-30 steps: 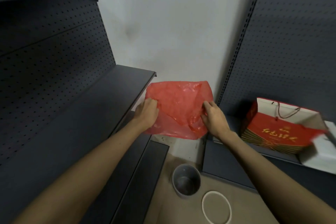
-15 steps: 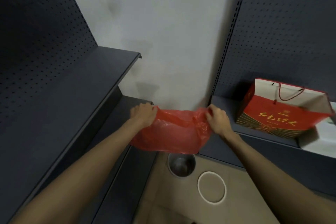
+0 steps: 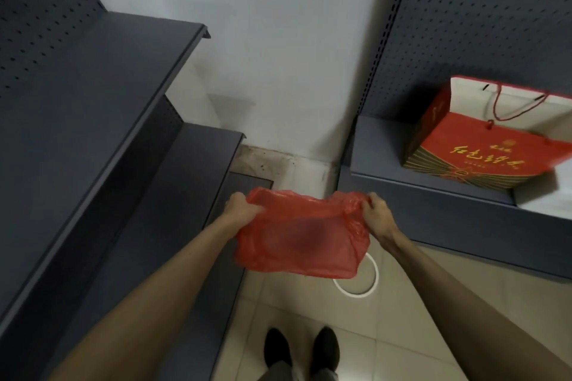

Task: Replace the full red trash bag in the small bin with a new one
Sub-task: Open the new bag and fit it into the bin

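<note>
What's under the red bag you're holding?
Under the red trash bag, part of a white ring shows on the floor tiles. A dark shape shows dimly through the plastic; whatever else sits there is covered.

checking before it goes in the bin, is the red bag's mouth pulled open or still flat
Pulled open: left hand and right hand stretch the red bag rim apart.

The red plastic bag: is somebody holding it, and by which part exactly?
Yes. Both hands hold the red plastic bag by its top edge: the left hand grips the left corner, the right hand the bunched right corner. The bag hangs between them.
</note>
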